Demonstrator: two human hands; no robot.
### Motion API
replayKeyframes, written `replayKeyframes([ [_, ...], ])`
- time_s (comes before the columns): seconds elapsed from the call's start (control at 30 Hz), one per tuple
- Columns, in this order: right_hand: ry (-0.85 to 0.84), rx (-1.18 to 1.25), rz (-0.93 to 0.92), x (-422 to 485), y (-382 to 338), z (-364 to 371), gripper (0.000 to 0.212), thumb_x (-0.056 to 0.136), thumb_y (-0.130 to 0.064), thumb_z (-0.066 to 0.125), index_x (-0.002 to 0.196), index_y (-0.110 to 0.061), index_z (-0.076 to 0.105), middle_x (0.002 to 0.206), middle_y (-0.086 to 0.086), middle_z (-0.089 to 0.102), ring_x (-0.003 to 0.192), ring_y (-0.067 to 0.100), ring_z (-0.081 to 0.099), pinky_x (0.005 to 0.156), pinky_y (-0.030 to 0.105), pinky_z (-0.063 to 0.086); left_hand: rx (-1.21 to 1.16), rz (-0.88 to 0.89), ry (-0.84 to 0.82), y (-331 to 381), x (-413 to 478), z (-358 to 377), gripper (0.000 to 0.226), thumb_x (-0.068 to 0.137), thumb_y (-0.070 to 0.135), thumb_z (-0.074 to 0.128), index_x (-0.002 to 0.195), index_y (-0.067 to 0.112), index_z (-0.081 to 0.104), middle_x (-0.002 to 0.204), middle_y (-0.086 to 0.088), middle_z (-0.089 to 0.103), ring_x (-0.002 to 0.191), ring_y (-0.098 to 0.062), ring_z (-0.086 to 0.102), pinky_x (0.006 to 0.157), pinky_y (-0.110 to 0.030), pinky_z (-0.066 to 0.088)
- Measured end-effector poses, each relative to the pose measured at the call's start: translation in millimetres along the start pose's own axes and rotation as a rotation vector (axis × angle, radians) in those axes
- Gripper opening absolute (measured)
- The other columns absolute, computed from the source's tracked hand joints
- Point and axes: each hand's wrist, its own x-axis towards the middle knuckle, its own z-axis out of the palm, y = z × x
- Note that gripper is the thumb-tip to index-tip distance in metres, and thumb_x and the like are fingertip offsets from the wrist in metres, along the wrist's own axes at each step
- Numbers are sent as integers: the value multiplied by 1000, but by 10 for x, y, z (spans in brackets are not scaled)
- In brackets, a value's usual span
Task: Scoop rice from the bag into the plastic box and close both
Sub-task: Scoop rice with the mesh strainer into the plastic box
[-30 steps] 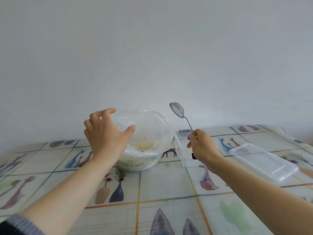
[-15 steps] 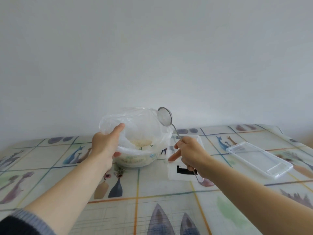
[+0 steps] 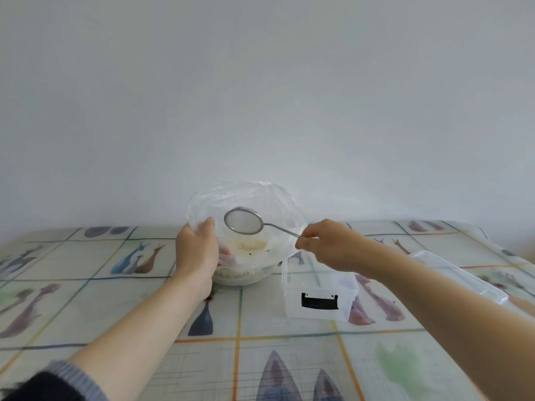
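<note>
Now the left hand (image 3: 197,253) grips the near edge of the open rice bag (image 3: 254,198), which sits on the table (image 3: 86,299); the right hand (image 3: 327,244) pinches the handle of a small sieve (image 3: 242,221) over the bag's mouth. Just right of the bag stands the open plastic box (image 3: 318,299); its lid (image 3: 457,273) lies further right.
</note>
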Motion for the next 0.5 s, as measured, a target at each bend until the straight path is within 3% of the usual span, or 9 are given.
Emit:
replayKeyframes([
  [0.07, -44, -120, 60, 126, -48, 67, 20, 98, -18, 41, 104, -8, 57, 76, 10, 60, 52, 22, 43, 41, 23, 35, 10, 26, -4, -27, -6, 4, 22, 97, 32, 48, 87, 13, 53, 36, 1, 59, 34, -17, 62, 32, -17, 41],
  [0.13, 15, -260, 82, 235, -80, 82, 13, 94, -9, 37, 99, -9, 49, 82, 12, 60, 49, 21, 44, 43, 26, 40, 48, 53, 6, -57, -14, -20, 26, 97, 31, 47, 87, 8, 53, 33, 4, 56, 30, -7, 57, 30, -14, 38],
  [0.23, 215, -623, 65, 319, -109, 0, 6, 88, -6, 47, 88, -13, 47, 78, 4, 51, 62, 24, 48, 59, 32, 39, 74, 93, 1, -116, -14, -65, 26, 98, 32, 46, 90, 10, 55, 35, 7, 54, 33, 1, 53, 45, -23, 44],
  [0.37, 313, -873, -40, 414, -195, 57, 30, 84, -5, 56, 64, -18, 38, 64, -1, 40, 50, 17, 35, 47, 27, 21, 48, 117, -37, -146, -3, -63, 20, 96, 34, 49, 88, 18, 56, 45, 5, 58, 36, 1, 54, 52, -23, 41],
  [0.5, 339, -1028, -177, 457, -363, 163, 33, 76, 6, 52, 59, -17, 35, 58, -2, 39, 46, 16, 30, 45, 27, 19, 6, 107, -59, -171, 3, -3, 20, 94, 33, 51, 83, 17, 53, 35, 6, 53, 33, -4, 51, 50, -26, 41],
])
